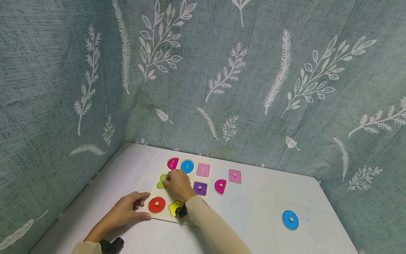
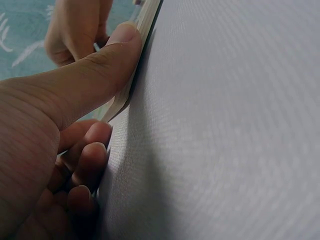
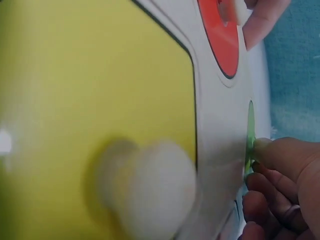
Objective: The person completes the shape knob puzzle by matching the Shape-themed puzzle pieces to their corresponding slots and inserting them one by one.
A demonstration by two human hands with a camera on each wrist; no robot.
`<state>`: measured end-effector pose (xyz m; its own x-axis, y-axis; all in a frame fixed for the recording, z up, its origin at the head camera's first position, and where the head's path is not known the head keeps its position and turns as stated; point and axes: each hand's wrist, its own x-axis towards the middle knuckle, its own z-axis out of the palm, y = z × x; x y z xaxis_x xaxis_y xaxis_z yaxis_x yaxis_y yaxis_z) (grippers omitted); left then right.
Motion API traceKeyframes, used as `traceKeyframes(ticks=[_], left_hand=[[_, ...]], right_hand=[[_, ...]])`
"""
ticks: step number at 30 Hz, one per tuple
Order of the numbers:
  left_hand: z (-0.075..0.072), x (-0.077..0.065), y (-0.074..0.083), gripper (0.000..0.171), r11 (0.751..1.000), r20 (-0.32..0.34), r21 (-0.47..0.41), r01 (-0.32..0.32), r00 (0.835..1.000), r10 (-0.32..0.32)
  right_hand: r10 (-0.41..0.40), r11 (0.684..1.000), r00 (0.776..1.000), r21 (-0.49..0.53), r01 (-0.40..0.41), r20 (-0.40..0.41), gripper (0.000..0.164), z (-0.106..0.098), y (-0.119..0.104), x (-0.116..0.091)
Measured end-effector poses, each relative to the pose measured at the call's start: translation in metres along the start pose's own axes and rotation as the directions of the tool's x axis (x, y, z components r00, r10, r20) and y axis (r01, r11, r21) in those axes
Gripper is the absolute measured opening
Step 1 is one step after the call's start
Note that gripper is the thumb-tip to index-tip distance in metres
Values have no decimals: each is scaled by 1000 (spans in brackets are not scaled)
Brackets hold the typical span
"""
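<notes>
Head view: puzzle board (image 1: pixel 158 192) lies flat on white table (image 1: pixel 253 218), patterned cloth (image 1: pixel 253 88) behind. Left hand (image 1: pixel 127 208) is at the board's near-left corner, holding it between thumb on the near edge and bent fingers on the left edge. Right hand (image 1: pixel 180 183) reaches over the board, thumb and fingers pinching at green piece (image 1: pixel 160 184) in the left column (its knob is covered by the fingers). Red piece (image 1: pixel 157 205) and purple square (image 1: pixel 200 188) sit in the board, knobs up; yellow piece (image 1: pixel 173 207) is partly behind the right wrist camera (image 1: pixel 181 211). Far row shows bare printed recesses: half circle, circle, square. Loose on the table, right of the board: pink square (image 1: pixel 235 176), magenta half circle (image 1: pixel 220 187), and blue circle (image 1: pixel 290 220) well apart from both.

Left wrist view: thumb presses along the board edge, other fingers bent by the corner, low to the table. Right hand in background.

Right wrist view: yellow piece fills the foreground, knob blurred (too close). Fingertips meet the green piece beyond it; exact grip is unclear here.
</notes>
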<state>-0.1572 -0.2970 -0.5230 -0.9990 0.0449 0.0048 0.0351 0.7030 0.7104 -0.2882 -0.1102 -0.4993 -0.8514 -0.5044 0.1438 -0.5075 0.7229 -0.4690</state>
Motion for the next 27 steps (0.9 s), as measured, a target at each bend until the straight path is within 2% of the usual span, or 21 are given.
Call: traceKeyframes(ticks=[5,11,18,23,27], left_hand=[[1,2,1,84,1000,0,-2,6,1000,-6],[2,1,-1,84,1000,-8,8,-5,1000,5],[2,2,-1,85,1000,-34,20,-9,999,10],[3,3,-1,86,1000,-25,17,11,1000,-10],[4,4,0,86,999,-20,25,20,1000,-19]], right_hand=[[-44,999,999,-22,44,-12,12,-10,8,-4],[-110,993,992,-39,107,-55,10,-31,28,-16],[-51,999,996,-20,50,-78,11,-57,61,-38],[-13,1000,994,-23,10,-106,8,-72,90,-57],[-14,999,989,-32,10,-144,6,-84,114,-75]])
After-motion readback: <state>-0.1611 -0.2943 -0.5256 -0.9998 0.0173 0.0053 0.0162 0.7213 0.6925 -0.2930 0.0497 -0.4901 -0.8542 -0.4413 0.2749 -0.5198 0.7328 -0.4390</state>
